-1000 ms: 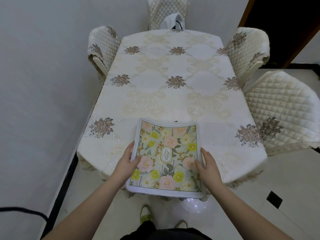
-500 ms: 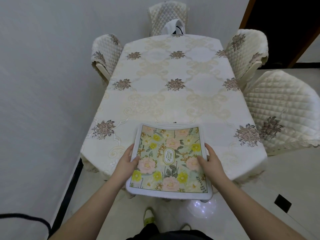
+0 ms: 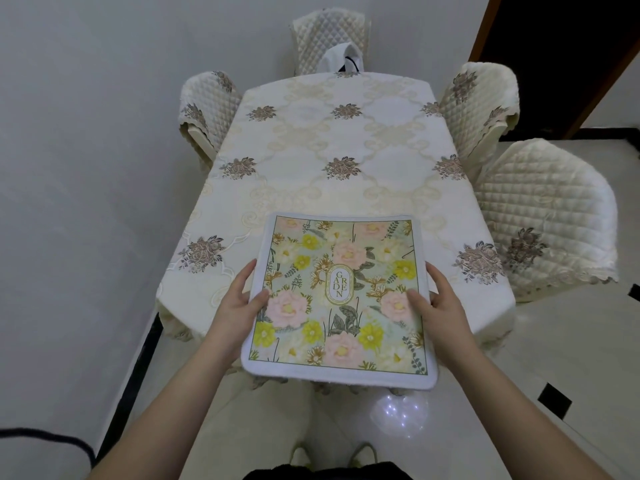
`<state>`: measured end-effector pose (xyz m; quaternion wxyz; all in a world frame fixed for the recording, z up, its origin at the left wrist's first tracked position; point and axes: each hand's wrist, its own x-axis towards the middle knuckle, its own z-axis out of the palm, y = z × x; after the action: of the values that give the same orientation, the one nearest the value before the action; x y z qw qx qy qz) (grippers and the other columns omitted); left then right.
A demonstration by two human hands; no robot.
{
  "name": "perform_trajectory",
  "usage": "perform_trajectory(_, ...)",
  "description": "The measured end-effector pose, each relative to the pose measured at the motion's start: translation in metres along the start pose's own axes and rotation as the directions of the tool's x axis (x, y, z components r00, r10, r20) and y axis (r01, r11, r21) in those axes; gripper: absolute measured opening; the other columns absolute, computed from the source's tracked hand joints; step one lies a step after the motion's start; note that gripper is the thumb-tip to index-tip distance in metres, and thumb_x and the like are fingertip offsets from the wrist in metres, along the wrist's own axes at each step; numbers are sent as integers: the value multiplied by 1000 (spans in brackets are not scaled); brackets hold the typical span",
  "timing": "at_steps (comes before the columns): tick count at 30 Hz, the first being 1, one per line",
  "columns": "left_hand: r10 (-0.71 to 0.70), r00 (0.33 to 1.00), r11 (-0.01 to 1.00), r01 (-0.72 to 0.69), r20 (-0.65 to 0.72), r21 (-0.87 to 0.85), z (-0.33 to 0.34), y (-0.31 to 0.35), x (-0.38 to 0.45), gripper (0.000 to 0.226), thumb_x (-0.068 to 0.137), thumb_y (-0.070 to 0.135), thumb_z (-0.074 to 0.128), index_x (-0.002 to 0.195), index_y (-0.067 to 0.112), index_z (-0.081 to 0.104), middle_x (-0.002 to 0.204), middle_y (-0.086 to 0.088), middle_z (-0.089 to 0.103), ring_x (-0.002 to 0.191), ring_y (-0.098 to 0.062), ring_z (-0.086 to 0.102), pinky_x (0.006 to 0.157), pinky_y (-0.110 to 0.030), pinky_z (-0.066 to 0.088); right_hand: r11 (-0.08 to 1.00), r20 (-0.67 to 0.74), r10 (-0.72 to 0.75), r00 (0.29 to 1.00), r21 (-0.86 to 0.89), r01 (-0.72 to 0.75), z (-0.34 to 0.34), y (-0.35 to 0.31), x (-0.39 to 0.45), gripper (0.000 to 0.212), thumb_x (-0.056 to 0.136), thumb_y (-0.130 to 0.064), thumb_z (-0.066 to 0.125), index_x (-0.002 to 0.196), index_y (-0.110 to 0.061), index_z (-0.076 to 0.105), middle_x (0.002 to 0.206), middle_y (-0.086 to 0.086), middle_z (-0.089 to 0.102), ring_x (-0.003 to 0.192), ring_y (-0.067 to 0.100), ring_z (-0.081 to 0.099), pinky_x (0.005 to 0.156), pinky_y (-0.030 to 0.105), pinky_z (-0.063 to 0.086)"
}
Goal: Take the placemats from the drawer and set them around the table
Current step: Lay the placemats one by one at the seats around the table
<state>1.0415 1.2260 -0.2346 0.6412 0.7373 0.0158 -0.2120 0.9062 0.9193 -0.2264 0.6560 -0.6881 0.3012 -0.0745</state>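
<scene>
Now one floral placemat (image 3: 341,299), gripped by left hand (image 3: 239,301) and right hand (image 3: 438,299); four chairs; placemat nearer than before, over table (image 3: 346,140).

One floral white-bordered placemat (image 3: 341,299), one cream embroidered-cloth table (image 3: 332,140), four quilted cream chairs (image 3: 545,216), two hands (image 3: 239,303).

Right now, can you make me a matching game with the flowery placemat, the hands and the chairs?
Things:
1. floral placemat with a white border
2. left hand
3. quilted cream chair with a white bag on it
4. black cable

Places or states:
A. at the table's far end
B. gripping the placemat's left edge
C. on the floor, lower left
D. held over the table's near edge

Pairs: 1-D, 2-B, 3-A, 4-C
</scene>
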Motion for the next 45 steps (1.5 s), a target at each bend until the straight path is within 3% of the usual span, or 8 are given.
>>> perform_trajectory(6,17,998,999,-15,59,-44,-12,14,-5,58,98,12,60,137,52,46,109,-12,75,96,-40,72,83,-63,55,999,-38,-26,999,29,27,4,-5,-22,53,97,-23,60,141,-45,40,99,5,75,83,24,75,75,49,60)
perform_trajectory(13,59,989,998,-62,134,18,-25,18,-11,58,98,18,62,139,53,43,101,-11,76,92,-36,73,81,-60,57,993,-150,23,988,116,-5,20,-3,-62,55,97,-15,59,143,-36,41,91,7,76,80,29,74,71,51,60)
perform_trajectory(18,72,976,997,-74,205,4,-19,25,-14,57,98,15,62,139,51,46,106,-9,76,95,-36,73,82,-61,56,990,-241,28,970,140,6,16,-6,-87,52,97,-12,59,139,-37,44,86,3,77,77,27,74,59,38,61)
perform_trajectory(23,63,950,998,-68,307,8,10,35,-15,56,98,10,60,140,45,47,110,-10,75,92,-34,74,79,-60,58,989,-351,45,935,146,7,-8,-1,-112,47,94,-16,64,128,-46,48,94,2,76,84,27,74,75,52,60)
perform_trajectory(26,60,925,996,-78,374,33,34,41,-18,57,98,11,59,140,47,46,109,-8,75,91,-34,74,76,-60,58,987,-411,47,911,162,22,-25,2,-131,51,92,-16,66,127,-48,47,107,4,73,90,26,73,77,52,60)
perform_trajectory(37,49,816,988,-126,577,94,166,62,-56,54,99,10,57,137,47,45,97,-4,78,83,-29,76,61,-45,62,973,-631,51,774,206,103,-123,37,-196,59,91,-15,68,140,-37,44,106,2,74,90,24,74,77,52,60)
perform_trajectory(42,32,767,976,-161,641,144,251,58,-87,56,99,12,58,141,46,44,99,-10,77,88,-34,75,73,-57,60,959,-685,89,723,254,123,-192,59,-232,57,92,-12,66,138,-37,44,104,2,75,90,24,74,76,50,60)
perform_trajectory(45,14,737,975,-159,675,153,306,54,-113,56,99,11,57,142,44,44,98,-11,77,87,-34,75,71,-54,61,959,-716,102,690,255,123,-239,71,-256,57,93,-14,66,139,-37,43,104,1,75,88,24,74,74,48,61)
